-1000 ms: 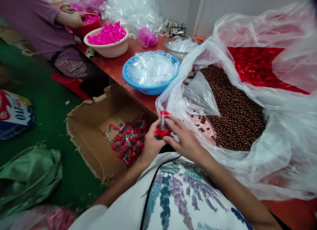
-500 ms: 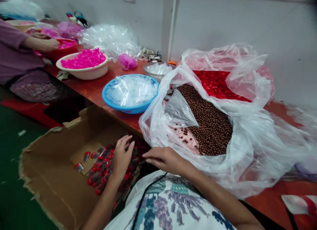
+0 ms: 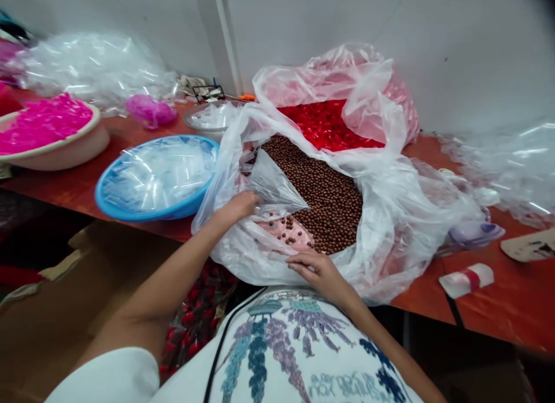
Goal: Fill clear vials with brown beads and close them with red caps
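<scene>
left fingers (image 3: 251,199) inside bag (image 3: 390,218), right fingers (image 3: 298,266) touching

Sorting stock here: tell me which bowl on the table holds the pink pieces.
The cream round plastic bowl at far left; the blue plastic bowl beside it holds clear pieces instead.

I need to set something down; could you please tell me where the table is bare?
Bare table right of the bead bag, around the packet; a strip before the pink bowl. Centre and back are crowded.
</scene>
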The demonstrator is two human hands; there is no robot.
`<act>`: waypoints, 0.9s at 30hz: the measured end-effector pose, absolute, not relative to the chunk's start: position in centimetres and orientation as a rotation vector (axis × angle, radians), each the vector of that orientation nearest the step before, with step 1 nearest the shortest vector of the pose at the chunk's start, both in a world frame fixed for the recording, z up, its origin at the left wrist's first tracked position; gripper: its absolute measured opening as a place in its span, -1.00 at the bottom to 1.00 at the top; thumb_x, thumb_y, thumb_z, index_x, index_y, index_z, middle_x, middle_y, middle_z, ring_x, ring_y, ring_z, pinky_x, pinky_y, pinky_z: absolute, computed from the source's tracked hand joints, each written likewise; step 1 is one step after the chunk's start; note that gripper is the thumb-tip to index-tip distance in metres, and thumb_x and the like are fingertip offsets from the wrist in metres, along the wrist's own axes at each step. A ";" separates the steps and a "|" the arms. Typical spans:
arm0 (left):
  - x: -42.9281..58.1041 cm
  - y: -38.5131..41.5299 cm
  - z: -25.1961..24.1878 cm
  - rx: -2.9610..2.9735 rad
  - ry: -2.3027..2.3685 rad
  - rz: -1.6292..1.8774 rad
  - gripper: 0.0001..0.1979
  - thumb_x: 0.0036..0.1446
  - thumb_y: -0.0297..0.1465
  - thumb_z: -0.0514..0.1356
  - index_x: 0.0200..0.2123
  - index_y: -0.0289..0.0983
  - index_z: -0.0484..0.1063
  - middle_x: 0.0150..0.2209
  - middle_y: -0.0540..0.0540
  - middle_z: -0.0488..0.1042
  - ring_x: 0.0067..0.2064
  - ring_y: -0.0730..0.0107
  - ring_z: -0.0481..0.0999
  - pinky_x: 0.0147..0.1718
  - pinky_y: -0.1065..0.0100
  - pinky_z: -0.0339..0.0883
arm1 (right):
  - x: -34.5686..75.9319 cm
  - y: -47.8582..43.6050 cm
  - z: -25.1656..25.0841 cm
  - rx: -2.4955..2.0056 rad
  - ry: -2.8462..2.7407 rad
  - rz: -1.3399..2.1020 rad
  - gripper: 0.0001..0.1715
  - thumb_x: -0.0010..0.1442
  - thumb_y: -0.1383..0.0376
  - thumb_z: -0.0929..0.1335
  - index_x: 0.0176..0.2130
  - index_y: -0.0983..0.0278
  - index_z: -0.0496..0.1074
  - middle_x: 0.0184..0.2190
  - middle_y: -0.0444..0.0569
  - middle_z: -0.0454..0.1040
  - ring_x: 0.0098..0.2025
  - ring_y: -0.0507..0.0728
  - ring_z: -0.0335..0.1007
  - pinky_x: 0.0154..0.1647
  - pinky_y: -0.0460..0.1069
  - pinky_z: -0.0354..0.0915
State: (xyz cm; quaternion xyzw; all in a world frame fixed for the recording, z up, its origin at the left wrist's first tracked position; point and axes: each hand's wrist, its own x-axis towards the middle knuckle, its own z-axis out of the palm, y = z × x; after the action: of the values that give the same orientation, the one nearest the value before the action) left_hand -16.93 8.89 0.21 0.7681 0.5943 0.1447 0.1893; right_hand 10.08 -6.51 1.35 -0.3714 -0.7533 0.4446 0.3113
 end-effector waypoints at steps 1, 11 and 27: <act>-17.2 9.2 0.3 2.165 1.643 0.325 -0.81 -0.27 -0.60 0.21 -0.52 -0.24 0.53 -0.51 -0.08 0.46 -0.38 0.29 0.43 -0.32 0.39 0.23 | 10.8 -6.6 1.1 -0.999 -1.956 1.178 -0.77 0.27 0.25 0.29 -0.14 0.19 0.51 -0.23 -0.06 0.56 -0.16 0.08 0.46 -0.07 -0.01 0.32; -13.8 9.6 1.6 2.054 1.636 0.090 -0.82 -0.11 -0.45 0.19 -0.38 -0.33 0.54 -0.46 -0.09 0.50 -0.41 0.31 0.42 -0.38 0.38 0.18 | 12.1 -6.5 -1.0 -0.932 -2.129 1.128 -0.76 0.27 0.27 0.28 -0.11 0.22 0.49 -0.22 -0.02 0.53 -0.13 0.10 0.41 -0.06 0.01 0.31; -4.5 10.2 -3.1 1.788 1.281 0.343 -0.82 -0.09 -0.41 0.23 -0.36 -0.30 0.58 -0.43 -0.02 0.55 -0.41 0.37 0.44 -0.38 0.42 0.24 | 12.5 -6.0 -1.3 -0.943 -2.095 1.156 -0.76 0.28 0.30 0.27 -0.11 0.26 0.49 -0.20 -0.01 0.54 -0.09 0.09 0.42 -0.01 0.00 0.30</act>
State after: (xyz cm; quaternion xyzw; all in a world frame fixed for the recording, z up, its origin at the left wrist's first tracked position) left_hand -4.54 10.23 -3.08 0.7203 0.5164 0.1382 0.4420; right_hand 12.45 -5.97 -1.28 -0.3520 -0.7818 0.4313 0.2809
